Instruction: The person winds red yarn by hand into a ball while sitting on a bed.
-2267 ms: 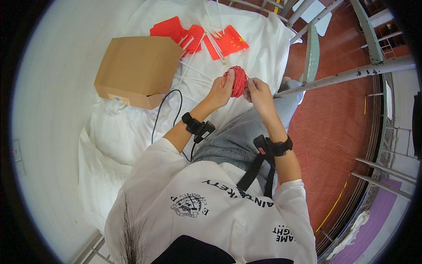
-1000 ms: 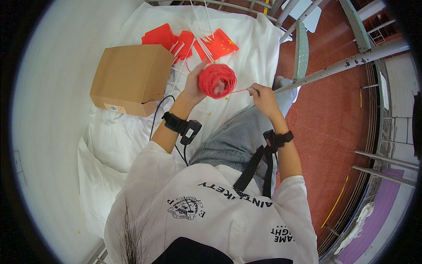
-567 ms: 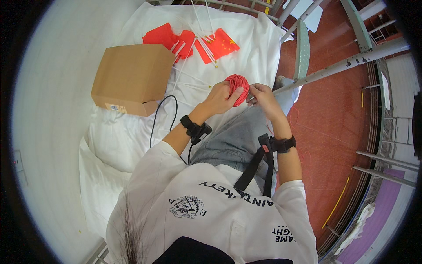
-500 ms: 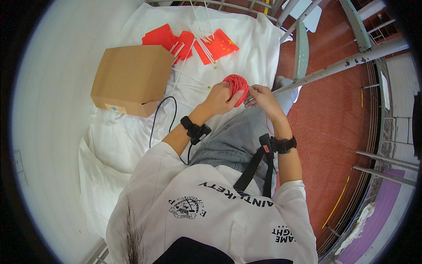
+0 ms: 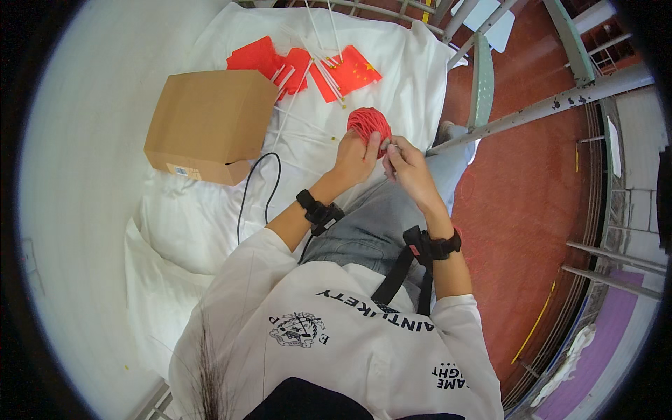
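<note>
A thick ball of red string (image 5: 367,122) is gripped in my left hand (image 5: 353,159), fingers curled round its lower left side and thumb along its front. Close against the ball's lower right side, my right hand (image 5: 411,168) has its thumb and fingers pinched together on the string; the strand itself is too thin to make out between the fingertips. Both hands are above my jeans (image 5: 357,217), near the bed's edge.
On the white bed sheet (image 5: 409,63) rest a brown cardboard box (image 5: 210,119) and several small red flags (image 5: 360,73) with white sticks. A black cable (image 5: 241,203) loops beside the box. Metal bed rails (image 5: 546,105) and a reddish floor (image 5: 518,210) lie to the right.
The ball of string has moved slightly up and left with my left hand, and it has turned. My right hand has shifted left and a little down, its forearm moving left too.
</note>
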### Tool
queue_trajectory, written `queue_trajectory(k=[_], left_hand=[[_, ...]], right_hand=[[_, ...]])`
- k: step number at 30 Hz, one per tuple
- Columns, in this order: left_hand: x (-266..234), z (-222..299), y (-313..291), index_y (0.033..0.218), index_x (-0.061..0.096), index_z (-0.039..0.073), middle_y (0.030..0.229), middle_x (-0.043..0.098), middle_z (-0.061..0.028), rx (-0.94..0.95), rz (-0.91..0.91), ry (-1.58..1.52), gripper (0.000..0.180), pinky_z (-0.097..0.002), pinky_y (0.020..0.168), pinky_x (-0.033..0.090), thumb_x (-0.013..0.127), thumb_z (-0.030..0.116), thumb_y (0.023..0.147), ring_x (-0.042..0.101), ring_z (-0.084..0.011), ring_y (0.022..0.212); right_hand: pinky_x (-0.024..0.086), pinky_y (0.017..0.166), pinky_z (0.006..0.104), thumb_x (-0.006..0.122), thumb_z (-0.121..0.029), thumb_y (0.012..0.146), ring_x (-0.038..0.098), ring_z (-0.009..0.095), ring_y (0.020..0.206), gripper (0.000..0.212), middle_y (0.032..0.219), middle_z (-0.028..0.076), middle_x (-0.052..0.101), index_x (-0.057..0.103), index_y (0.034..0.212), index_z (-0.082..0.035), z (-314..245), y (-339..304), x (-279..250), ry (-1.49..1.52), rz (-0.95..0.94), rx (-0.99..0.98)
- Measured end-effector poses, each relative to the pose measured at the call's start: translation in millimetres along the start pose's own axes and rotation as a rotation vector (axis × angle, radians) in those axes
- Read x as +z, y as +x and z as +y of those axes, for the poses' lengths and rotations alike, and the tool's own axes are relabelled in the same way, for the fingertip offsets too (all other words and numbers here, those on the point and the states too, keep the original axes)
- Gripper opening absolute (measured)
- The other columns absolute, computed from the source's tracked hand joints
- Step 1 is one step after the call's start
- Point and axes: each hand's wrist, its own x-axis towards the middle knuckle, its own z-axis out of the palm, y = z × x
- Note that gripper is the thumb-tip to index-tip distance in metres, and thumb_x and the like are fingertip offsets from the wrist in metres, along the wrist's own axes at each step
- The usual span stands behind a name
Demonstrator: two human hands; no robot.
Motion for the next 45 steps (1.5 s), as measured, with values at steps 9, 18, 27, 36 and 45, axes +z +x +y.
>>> queue_trajectory(k=[9, 18, 27, 36, 45], left_hand=[[-16, 0, 37, 0.117, 0.047, -0.003, 0.107, 0.060, -0.0150, -0.646, -0.081, -0.969, 0.080, -0.0350, 0.093, 0.038, 0.007, 0.060, 0.089, 0.052, -0.0231, 0.104], [-48, -22, 48, 0.118, 0.040, -0.007, 0.103, 0.055, -0.0195, -0.870, 0.293, -1.848, 0.060, -0.0404, 0.086, 0.045, 0.016, 0.041, 0.094, 0.056, -0.0276, 0.091], [-50, -9, 38, 0.112, 0.045, -0.007, 0.092, 0.058, -0.0135, -0.853, 0.113, -1.974, 0.047, -0.0342, 0.073, 0.048, 0.036, 0.034, 0.092, 0.057, -0.0216, 0.069], [-46, -6, 32, 0.103, 0.051, 0.002, 0.100, 0.058, -0.0109, -0.706, 0.009, -1.679, 0.023, -0.0330, 0.083, 0.046, 0.055, 0.017, 0.086, 0.057, -0.0195, 0.087], [-39, -13, 30, 0.095, 0.051, 0.007, 0.094, 0.058, -0.0077, -0.775, 0.025, -1.608, 0.021, -0.0358, 0.083, 0.047, 0.055, 0.026, 0.088, 0.057, -0.0180, 0.087]], right_hand=[[0.043, 0.057, 0.0304, 0.039, -0.013, 0.093, 0.053, 0.017, 0.057, 0.021, 0.064, 0.008, 0.056, 0.051, 0.085, 0.003, 16, 10, 15, -0.204, 0.015, -0.236], [0.042, 0.054, 0.0341, 0.047, -0.009, 0.085, 0.051, 0.031, 0.056, 0.009, 0.062, 0.015, 0.053, 0.053, 0.082, -0.003, 45, -5, -6, -0.660, 0.089, -0.211], [0.044, 0.056, 0.0418, 0.048, -0.001, 0.078, 0.058, 0.034, 0.063, 0.007, 0.067, 0.014, 0.057, 0.052, 0.081, -0.007, 43, 7, -34, -0.891, 0.198, -0.458], [0.043, 0.055, 0.0420, 0.048, -0.002, 0.078, 0.057, 0.034, 0.062, 0.006, 0.065, 0.014, 0.057, 0.051, 0.080, -0.007, 49, 6, -37, -0.939, 0.261, -0.347], [0.042, 0.056, 0.0428, 0.047, -0.002, 0.079, 0.056, 0.036, 0.064, 0.008, 0.068, 0.016, 0.057, 0.053, 0.082, -0.007, 71, 10, -43, -0.883, 0.200, -0.313]])
